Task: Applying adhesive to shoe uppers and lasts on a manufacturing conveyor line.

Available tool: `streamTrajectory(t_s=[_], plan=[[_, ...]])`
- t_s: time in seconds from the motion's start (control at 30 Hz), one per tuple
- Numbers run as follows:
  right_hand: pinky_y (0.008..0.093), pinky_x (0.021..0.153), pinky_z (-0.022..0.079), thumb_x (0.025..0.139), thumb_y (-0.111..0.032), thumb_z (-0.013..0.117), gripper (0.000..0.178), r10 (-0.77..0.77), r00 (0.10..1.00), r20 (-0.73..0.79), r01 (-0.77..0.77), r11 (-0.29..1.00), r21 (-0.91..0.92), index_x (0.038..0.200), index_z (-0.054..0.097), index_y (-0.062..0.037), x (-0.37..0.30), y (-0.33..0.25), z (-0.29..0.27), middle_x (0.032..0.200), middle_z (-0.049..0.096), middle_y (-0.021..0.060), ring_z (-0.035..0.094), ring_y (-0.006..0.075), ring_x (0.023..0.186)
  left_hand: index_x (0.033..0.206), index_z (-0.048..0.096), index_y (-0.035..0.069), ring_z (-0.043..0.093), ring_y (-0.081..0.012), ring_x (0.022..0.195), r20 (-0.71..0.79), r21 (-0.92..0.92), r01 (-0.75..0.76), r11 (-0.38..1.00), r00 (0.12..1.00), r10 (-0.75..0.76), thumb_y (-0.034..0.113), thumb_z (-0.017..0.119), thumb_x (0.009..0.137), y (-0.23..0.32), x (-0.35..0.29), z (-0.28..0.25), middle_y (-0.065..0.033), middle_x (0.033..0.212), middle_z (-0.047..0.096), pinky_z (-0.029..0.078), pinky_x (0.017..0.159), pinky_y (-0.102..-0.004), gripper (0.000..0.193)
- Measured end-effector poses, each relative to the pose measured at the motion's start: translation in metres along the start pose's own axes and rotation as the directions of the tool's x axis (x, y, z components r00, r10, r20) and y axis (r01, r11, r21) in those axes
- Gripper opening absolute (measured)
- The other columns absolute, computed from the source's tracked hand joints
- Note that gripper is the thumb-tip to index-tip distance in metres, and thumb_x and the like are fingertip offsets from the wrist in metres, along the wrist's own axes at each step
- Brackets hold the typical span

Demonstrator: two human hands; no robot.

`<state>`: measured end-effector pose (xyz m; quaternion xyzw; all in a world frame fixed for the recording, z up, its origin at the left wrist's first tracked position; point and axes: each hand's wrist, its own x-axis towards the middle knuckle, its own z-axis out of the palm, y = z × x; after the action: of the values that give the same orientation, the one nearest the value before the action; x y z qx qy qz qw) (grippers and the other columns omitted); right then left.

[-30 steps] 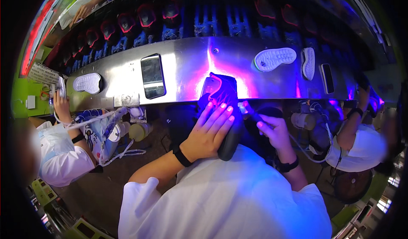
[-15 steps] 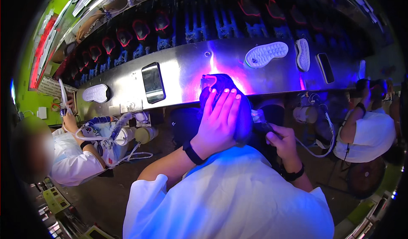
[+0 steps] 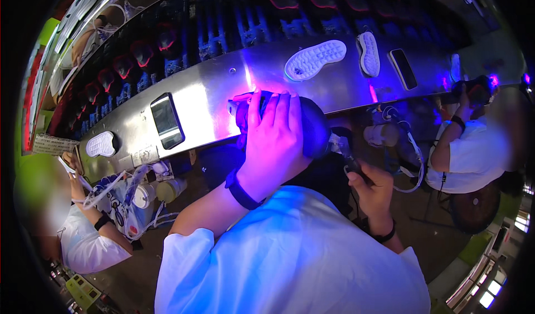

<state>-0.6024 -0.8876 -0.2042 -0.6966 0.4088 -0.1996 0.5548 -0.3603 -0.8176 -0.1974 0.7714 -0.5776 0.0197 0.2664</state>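
My left hand (image 3: 274, 149) lies over a dark shoe upper (image 3: 315, 127), its fingers stretched across the top and its thumb side hidden. The upper is held at the bench's near edge under violet-pink light, with a reddish rim showing at its far left end. Closed round a dark-handled brush (image 3: 351, 163), my right hand (image 3: 372, 191) is just to the right of the upper. The pale head of the brush points at the upper's right side; whether they touch I cannot tell.
Along the metal bench (image 3: 206, 107) lie a phone (image 3: 166, 121), white soles (image 3: 315, 60) and another dark phone (image 3: 403, 68). Behind it runs a rack carrying dark red-rimmed uppers (image 3: 142, 53). Co-workers sit at left and right, beside containers (image 3: 170, 190) with tubes.
The view has swung, so the bench things appear farther left. My left hand still holds the upper, now turned more sideways. The brush stays in my right hand, lower beside the upper.
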Motion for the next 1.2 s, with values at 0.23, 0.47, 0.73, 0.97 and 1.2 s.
streamTrajectory(t_s=[0.23,0.47,0.73,0.97,1.2], plan=[[0.0253,0.067,0.048,0.081,-0.006,0.078,0.033,-0.166,0.982,0.089,0.188,0.895,-0.404,0.112,0.071,0.0017,0.051,-0.041,-0.018,0.081,0.069,0.0117,0.062,0.0141,0.069,0.121,0.058,-0.007,0.067,-0.0335,0.104,-0.026,-0.152,0.029,0.988,0.999,-0.033,0.036,0.085,0.06,-0.023,0.028,0.0,-0.021,0.109,0.068,0.03,0.113,-0.0579,0.079],[0.0263,0.06,0.044,0.079,-0.002,0.076,0.031,-0.377,0.91,0.175,0.415,0.811,-0.411,0.109,0.071,0.0026,0.111,-0.053,-0.007,0.078,0.064,0.0099,0.056,0.0158,0.063,0.122,0.059,-0.002,0.066,-0.0345,0.104,0.078,-0.248,0.101,0.964,0.993,-0.084,0.037,0.087,0.055,-0.058,0.053,-0.007,-0.0202,0.109,0.067,0.032,0.112,-0.0584,0.082],[0.0236,0.058,0.042,0.086,-0.009,0.076,0.031,-0.223,0.971,0.081,0.228,0.972,-0.05,0.113,0.069,0.0038,0.134,0.004,0.037,0.078,0.064,0.0029,0.053,0.0083,0.063,0.148,0.037,0.004,0.066,-0.0358,0.094,0.262,-0.073,0.11,0.991,0.961,-0.088,0.036,0.087,0.063,-0.103,0.04,-0.017,-0.0181,0.104,0.065,0.049,0.091,-0.0465,0.103],[0.0219,0.063,0.048,0.088,-0.011,0.075,0.034,-0.085,0.973,0.215,0.077,0.996,0.048,0.119,0.069,0.0015,0.155,-0.021,0.033,0.083,0.067,0.0017,0.059,0.007,0.069,0.152,0.03,0.005,0.068,-0.0416,0.102,0.253,-0.354,0.18,0.918,0.963,-0.091,0.034,0.09,0.062,-0.119,-0.003,-0.021,-0.0241,0.121,0.064,0.056,0.088,-0.0445,0.111],[0.0236,0.067,0.048,0.087,-0.011,0.075,0.032,-0.164,0.925,0.344,0.18,0.984,-0.013,0.115,0.07,0.0037,0.16,-0.076,0.017,0.085,0.07,0.0046,0.061,0.0085,0.073,0.148,0.033,0.003,0.07,-0.0346,0.101,0.439,-0.598,0.301,0.743,0.898,-0.011,0.034,0.09,0.066,-0.081,-0.003,-0.044,-0.0179,0.117,0.068,0.055,0.091,-0.0412,0.105]])
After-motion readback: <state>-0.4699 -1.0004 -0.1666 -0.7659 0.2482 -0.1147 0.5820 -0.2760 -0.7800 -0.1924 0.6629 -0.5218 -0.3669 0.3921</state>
